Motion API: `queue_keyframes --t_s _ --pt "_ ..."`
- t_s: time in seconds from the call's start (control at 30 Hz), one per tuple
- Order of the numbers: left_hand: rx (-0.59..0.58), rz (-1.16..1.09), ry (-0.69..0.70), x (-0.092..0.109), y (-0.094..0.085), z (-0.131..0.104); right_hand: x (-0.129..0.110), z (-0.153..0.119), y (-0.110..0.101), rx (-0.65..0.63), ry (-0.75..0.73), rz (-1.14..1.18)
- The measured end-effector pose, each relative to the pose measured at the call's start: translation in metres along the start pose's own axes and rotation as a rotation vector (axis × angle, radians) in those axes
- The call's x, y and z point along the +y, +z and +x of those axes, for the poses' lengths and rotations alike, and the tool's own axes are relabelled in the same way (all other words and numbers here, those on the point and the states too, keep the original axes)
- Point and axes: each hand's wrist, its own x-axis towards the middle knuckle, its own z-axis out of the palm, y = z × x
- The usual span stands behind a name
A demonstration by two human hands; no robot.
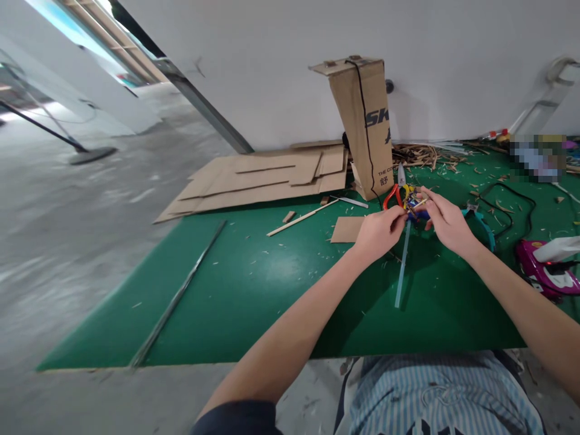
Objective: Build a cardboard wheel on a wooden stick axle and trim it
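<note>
Both hands meet over the right part of the green table. My left hand [382,231] is closed, its fingertips pinching something small that I cannot make out. Close on its right, my right hand [446,220] has its fingers bent round a small, thin light-brown piece. A blue glue gun [420,215] shows partly behind the fingers. From beneath it a translucent glue stick [402,272] points toward the table's front edge. Scissors with red-orange handles [392,198] stand beyond my left hand, blades up. A cardboard square [347,230] lies left of that hand, partly covered by it.
Flat cardboard sheets [258,175] lie at the back left, beside a tall cardboard box [362,115]. Cardboard strips [421,156] are piled behind. A magenta device [548,269] and a black cable [528,202] lie on the right. A thin wooden stick [302,218] lies mid-table.
</note>
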Motion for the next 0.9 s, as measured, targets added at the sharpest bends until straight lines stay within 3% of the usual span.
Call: queue_keyframes --t_s 0.43,0.9 --pt "-0.039 -0.361 -0.087 0.005 -0.002 0.003 0.008 -0.001 -0.005 0.052 -0.074 -0.215" --pt "-0.015 -0.361 -0.144 -0.002 0.004 0.001 -0.003 0.0 -0.005 0.233 -0.159 -0.243"
